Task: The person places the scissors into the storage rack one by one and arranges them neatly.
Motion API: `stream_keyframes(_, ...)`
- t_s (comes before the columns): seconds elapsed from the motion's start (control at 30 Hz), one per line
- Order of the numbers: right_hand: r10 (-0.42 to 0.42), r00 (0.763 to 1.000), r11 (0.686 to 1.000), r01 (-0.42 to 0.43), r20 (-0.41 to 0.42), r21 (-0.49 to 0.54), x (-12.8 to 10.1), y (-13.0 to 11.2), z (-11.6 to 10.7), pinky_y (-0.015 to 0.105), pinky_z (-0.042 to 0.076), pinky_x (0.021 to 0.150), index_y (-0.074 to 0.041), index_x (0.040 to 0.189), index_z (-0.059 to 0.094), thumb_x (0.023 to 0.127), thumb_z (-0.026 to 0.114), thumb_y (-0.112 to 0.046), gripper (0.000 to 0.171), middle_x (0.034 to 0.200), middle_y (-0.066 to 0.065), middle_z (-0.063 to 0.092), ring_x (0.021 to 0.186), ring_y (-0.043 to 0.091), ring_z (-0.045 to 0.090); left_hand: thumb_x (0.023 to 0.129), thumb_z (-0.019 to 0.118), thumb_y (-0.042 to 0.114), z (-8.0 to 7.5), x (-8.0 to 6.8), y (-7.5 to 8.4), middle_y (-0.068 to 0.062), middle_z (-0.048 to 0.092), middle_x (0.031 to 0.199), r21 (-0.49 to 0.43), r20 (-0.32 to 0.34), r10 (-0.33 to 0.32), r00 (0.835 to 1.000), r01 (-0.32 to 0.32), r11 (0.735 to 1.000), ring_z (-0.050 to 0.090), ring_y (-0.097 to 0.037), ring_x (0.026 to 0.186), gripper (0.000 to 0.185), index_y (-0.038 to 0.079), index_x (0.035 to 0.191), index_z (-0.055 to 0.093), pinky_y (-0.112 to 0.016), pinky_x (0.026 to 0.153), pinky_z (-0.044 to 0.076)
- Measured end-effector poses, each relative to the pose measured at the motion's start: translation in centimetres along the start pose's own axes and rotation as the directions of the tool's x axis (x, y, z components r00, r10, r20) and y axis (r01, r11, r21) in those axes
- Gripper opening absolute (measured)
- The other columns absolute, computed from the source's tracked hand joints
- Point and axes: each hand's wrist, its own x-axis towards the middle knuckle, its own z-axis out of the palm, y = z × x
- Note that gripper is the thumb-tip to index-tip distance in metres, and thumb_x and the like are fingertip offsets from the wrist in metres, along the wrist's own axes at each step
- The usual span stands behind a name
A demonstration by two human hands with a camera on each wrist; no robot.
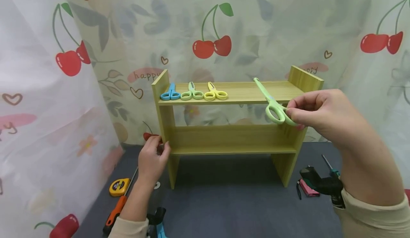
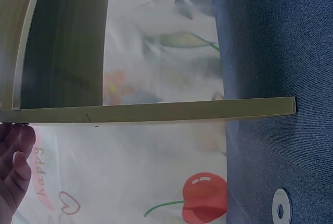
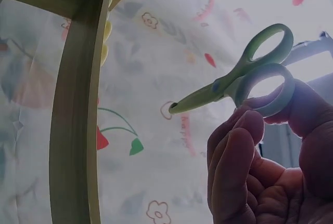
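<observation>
My right hand [image 1: 326, 119] pinches light green scissors [image 1: 270, 102] by one finger loop, in front of the right part of a wooden two-tier shelf [image 1: 230, 149]. Their tip points up and to the left; the right wrist view shows the same scissors [image 3: 223, 83] beside the shelf's edge, apart from it. Blue scissors [image 1: 171, 93], green scissors [image 1: 192, 92] and yellow scissors [image 1: 215, 93] lie in a row on the top tier's left side. At the left side panel [image 2: 156, 112], my left hand [image 1: 153, 159] holds the edge, its fingers against the outer face.
Left on the dark tabletop [image 1: 230, 209] are a yellow tape measure [image 1: 119, 187], an orange-handled screwdriver [image 1: 117, 209] and a white ring [image 2: 282, 206]. A pink item [image 1: 309, 188] and another screwdriver [image 1: 330, 165] lie right. Cherry-printed cloth [image 1: 141, 28] hangs behind and at the sides.
</observation>
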Motion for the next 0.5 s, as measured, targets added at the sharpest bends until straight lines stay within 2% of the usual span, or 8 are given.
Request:
stream_keyframes(0.13,0.031,0.999,0.999,-0.032,-0.004,-0.034,1.5,-0.7,-0.1,0.029,0.050,0.065,-0.002,0.102,0.074,0.094,0.069,-0.018,0.018,0.075,0.002,0.068,0.071,0.021,0.063,0.090,0.072,0.006,0.0,0.0,0.0,-0.016,0.065,0.093,0.000,0.013,-0.008,1.000,0.008,1.000,0.066,-0.028,0.066,0.013,-0.003,0.099,0.069,-0.041,0.056,0.055)
stream_keyframes(0.33,0.053,0.998,0.998,-0.052,0.019,-0.039,4.2,-1.5,-0.1,0.028,0.050,0.067,0.001,0.107,0.073,0.094,0.067,-0.017,0.024,0.074,-0.001,0.066,0.070,0.019,0.064,0.091,0.072,0.006,0.0,0.0,0.1,-0.016,0.065,0.093,-0.012,0.011,-0.008,1.000,0.008,1.000,0.066,-0.028,0.066,0.013,-0.003,0.099,0.070,-0.041,0.056,0.055)
stream_keyframes(0.5,0.065,0.997,0.994,-0.062,0.030,-0.090,6.1,-2.0,0.2,0.027,0.051,0.070,0.002,0.113,0.071,0.093,0.064,-0.017,0.029,0.080,0.000,0.067,0.072,0.017,0.065,0.090,0.073,0.006,-0.1,0.0,0.1,-0.016,0.066,0.093,-0.011,0.003,-0.004,1.000,0.004,1.000,0.066,-0.025,0.065,0.013,-0.003,0.099,0.070,-0.040,0.056,0.055)
